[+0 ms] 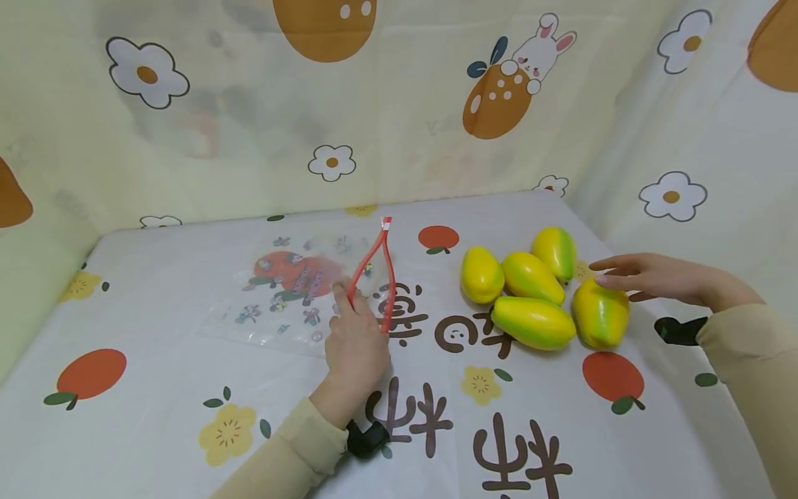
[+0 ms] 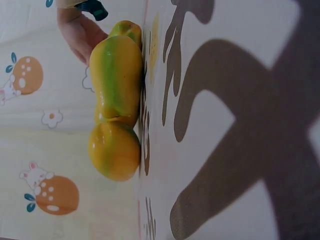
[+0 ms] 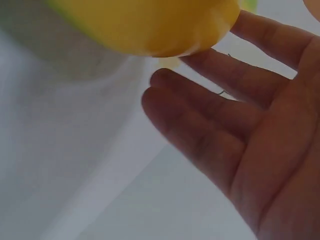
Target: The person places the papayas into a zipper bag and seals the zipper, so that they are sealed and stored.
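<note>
A clear plastic zip bag (image 1: 283, 329) with small printed pictures lies flat, its red zip edges (image 1: 391, 277) parted in a narrow loop. My left hand (image 1: 358, 343) pinches the bag at the near red edge; part of the grip is hidden behind the hand. At the right, my right hand (image 1: 663, 277) reaches over the rightmost yellow-green mango-like fruit (image 1: 601, 319), fingers extended and fingertips at its upper side. In the right wrist view the fingers (image 3: 200, 120) are nearly straight beside that fruit (image 3: 150, 25), not curled round it.
Several more yellow-green fruits (image 1: 533, 322) lie clustered left of the right hand. They rest on a white printed tablecloth (image 1: 156, 388). Patterned cloth walls (image 1: 231, 125) stand behind and at both sides. Black straps (image 1: 368, 438) are on the wrists.
</note>
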The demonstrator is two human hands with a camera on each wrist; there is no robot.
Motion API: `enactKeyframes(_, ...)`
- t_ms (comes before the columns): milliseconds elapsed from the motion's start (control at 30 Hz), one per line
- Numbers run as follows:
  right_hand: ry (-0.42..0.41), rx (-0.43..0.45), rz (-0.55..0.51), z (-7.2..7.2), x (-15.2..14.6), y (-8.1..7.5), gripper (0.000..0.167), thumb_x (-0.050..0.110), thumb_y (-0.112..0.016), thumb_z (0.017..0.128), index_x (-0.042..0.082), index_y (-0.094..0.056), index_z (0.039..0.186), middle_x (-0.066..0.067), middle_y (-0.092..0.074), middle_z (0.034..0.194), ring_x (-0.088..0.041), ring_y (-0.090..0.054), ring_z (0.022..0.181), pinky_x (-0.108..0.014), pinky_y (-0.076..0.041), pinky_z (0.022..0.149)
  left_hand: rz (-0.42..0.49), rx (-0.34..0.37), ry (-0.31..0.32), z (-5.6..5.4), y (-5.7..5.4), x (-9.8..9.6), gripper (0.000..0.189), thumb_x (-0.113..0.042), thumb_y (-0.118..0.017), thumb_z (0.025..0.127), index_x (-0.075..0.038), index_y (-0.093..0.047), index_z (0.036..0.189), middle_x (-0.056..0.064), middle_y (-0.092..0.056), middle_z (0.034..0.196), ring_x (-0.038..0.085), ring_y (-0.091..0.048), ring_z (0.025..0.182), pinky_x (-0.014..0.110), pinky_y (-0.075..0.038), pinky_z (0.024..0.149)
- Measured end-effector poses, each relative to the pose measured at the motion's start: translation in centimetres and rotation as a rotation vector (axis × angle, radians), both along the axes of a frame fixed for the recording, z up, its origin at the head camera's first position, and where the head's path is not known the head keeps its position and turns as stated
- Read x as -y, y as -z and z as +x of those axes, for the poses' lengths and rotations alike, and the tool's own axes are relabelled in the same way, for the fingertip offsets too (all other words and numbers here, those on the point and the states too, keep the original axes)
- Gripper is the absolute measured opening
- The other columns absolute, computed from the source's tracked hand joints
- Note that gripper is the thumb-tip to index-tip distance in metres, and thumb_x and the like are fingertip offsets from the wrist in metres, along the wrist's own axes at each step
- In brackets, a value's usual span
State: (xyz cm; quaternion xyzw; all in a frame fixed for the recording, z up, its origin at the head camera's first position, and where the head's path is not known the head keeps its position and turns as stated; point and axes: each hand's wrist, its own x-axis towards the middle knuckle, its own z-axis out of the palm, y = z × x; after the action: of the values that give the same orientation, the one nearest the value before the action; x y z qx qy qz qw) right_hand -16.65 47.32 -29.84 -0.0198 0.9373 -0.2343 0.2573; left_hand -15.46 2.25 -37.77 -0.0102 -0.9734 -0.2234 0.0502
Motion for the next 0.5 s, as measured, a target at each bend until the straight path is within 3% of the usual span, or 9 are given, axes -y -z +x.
enactKeyframes(133,-0.008,0.114,-0.003,-1.1,0.3,-0.1,0.073,0.045,-0.044,0.107,-0.01,-0.031,0.153,-0.039,-0.036,0.153,-0.042,-0.057,0.126,-0.053,-0.056,0.098,0.007,-0.004,-0.002,0.0,0.0,0.1,0.082,-0.015,-0.082,0.08,0.005,-0.039,0.147,0.025,-0.025,0.161,0.043,-0.063,0.091,0.05,-0.059,0.065)
enactKeyframes(267,0.004,0.18,-0.026,-1.2,0.1,0.1,0.074,0.044,-0.045,0.107,-0.011,-0.03,0.154,-0.038,-0.038,0.153,-0.032,-0.061,0.122,-0.05,-0.057,0.097,0.005,-0.011,0.005,0.1,0.0,0.1,0.084,-0.016,-0.083,0.08,0.005,-0.038,0.148,0.025,-0.025,0.161,0.043,-0.063,0.091,0.051,-0.059,0.065)
enactKeyframes(500,0.06,0.17,-0.09,-0.2,-1.4,0.9,0.072,0.043,-0.045,0.108,-0.01,-0.029,0.155,-0.033,-0.045,0.151,-0.027,-0.063,0.12,-0.045,-0.058,0.096,0.002,0.001,0.003,0.0,-0.1,0.1,0.084,-0.016,-0.083,0.081,0.005,-0.038,0.148,0.026,-0.024,0.162,0.042,-0.062,0.092,0.049,-0.058,0.065)
